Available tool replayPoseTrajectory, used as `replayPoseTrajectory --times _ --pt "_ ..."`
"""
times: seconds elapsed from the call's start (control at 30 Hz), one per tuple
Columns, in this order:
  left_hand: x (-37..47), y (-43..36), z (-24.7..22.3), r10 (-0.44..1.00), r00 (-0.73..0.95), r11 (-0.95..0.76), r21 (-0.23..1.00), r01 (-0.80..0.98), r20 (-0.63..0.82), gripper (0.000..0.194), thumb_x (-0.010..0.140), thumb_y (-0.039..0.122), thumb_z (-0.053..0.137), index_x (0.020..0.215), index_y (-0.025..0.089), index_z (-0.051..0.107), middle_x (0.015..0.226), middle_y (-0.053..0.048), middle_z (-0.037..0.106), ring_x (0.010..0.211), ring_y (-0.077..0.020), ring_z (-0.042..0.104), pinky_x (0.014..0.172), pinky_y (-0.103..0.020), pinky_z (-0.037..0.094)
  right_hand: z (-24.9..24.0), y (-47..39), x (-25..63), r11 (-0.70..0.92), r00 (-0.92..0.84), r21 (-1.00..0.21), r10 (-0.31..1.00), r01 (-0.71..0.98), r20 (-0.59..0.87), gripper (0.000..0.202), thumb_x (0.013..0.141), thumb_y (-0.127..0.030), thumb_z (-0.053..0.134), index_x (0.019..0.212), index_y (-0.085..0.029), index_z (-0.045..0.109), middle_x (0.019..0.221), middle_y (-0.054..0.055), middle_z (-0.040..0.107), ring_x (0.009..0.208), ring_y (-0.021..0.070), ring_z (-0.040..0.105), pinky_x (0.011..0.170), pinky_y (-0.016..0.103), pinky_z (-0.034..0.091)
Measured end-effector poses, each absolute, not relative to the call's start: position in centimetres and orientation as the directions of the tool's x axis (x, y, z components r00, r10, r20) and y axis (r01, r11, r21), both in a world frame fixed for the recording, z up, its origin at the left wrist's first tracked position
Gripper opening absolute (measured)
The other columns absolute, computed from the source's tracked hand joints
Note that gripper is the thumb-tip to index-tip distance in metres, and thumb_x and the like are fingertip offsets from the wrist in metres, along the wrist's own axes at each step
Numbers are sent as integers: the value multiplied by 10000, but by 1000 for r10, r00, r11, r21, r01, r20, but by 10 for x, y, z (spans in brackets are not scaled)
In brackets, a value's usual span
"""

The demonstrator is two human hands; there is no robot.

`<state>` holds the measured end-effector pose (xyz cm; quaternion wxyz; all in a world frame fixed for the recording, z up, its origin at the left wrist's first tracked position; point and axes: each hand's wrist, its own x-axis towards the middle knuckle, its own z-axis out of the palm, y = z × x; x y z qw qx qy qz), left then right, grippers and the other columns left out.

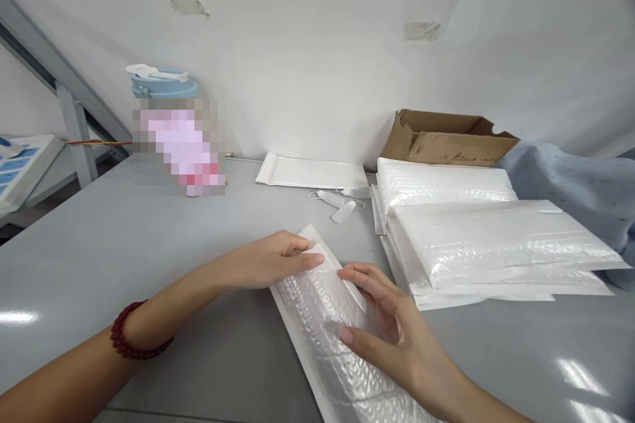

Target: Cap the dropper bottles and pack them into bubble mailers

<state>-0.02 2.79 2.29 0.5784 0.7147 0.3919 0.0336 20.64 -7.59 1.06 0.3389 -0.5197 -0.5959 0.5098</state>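
A white bubble mailer lies slanted on the grey table, its far end pointing away and to the left. My left hand is at its far end, thumb on top near the edge and the other fingers partly curled out of sight; whether they grip it is hidden. My right hand rests at the mailer's right side, thumb and fingers spread apart over the bubbly surface. Beyond them lie several small white tags with thin loops, just in front of a flat white mailer.
On the right is a pile of white bubble mailers, with an open cardboard box behind it and light blue fabric beside it. A light blue container and a blurred pink item stand back left, before the wall.
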Motion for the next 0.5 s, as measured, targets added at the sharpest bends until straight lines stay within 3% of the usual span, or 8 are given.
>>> replayPoseTrajectory --times 0.13,0.3,0.4,0.5 --pt "2 28 20 747 577 -46 841 539 -329 373 886 502 448 797 157 558 610 42 357 541 -103 319 491 -226 228 9 -74 206 -80 -205 -958 969 277 -140 456 783 -410 672 1191 -240 561 1347 93 436 1273 262 450 1021 397 433" --pt "1 28 22 702 626 -94 826 555 -341 420 890 531 431 784 153 578 607 46 357 528 -100 318 486 -229 238 6 -74 206 -89 -214 -946 963 310 -161 457 798 -416 655 1206 -237 554 1343 87 447 1276 249 450 1047 396 405" --pt "0 26 22 727 604 -128 800 587 -327 430 908 547 388 928 172 597 616 40 435 548 -122 399 501 -232 291 4 -75 206 -80 -209 -917 962 390 -173 488 807 -437 640 1237 -235 531 1361 93 434 1274 267 451 1040 426 411" --pt "-2 22 18 827 552 -336 695 635 -104 361 905 455 472 1129 182 546 829 -22 603 757 -190 537 641 -276 408 0 -76 206 -17 -204 -864 969 503 -138 546 850 -471 574 1320 -215 460 1394 113 399 1298 276 422 1036 432 419"
